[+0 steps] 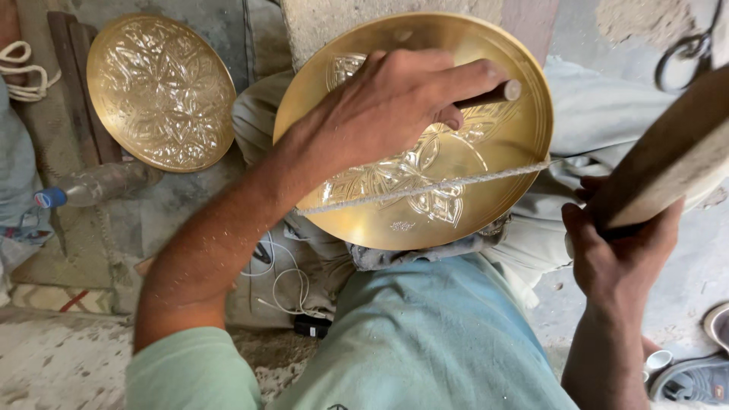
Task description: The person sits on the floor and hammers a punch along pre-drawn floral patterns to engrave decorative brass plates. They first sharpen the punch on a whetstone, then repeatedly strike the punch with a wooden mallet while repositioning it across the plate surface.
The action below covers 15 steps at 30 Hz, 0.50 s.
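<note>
Access to the brass plate (501, 144) on the lap is restricted. The left hand (387, 106) with its punch (490, 95) covers the plate's upper centre. 1 cord (425, 186) crosses the plate from left rim to right rim and bars passage across the face. The lower rim area below the cord is open. At the right edge, the right hand (619, 254) and the wooden mallet (668, 163) block entry. Left of the plate, a 2nd engraved plate (159, 91), a plastic bottle (95, 186) and white cables (285, 285) occupy the floor.
</note>
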Available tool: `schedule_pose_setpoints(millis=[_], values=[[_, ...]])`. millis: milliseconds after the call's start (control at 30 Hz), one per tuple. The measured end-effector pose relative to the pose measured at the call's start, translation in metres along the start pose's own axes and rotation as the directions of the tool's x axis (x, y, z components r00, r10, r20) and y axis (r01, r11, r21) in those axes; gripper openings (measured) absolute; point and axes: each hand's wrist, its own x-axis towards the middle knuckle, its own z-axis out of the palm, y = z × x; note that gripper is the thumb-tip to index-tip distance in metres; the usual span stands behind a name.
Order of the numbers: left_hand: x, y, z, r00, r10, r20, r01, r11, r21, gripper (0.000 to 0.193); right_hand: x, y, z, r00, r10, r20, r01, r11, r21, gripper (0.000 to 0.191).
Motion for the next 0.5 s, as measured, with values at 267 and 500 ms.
schedule_pose_setpoints(millis=[267,500], values=[[0.023,-0.010,0.003,0.964,0.065,0.257,-0.099,0.988,0.122,0.030,-0.006,0.041,-0.007,0.980,-0.198,-0.036,0.197,0.980,-0.014,0.070],[0.032,-0.012,0.005,0.945,0.233,0.231,-0.268,0.954,0.136,0.040,-0.007,0.034,-0.005,0.991,-0.116,-0.065,0.122,0.989,0.083,0.077]])
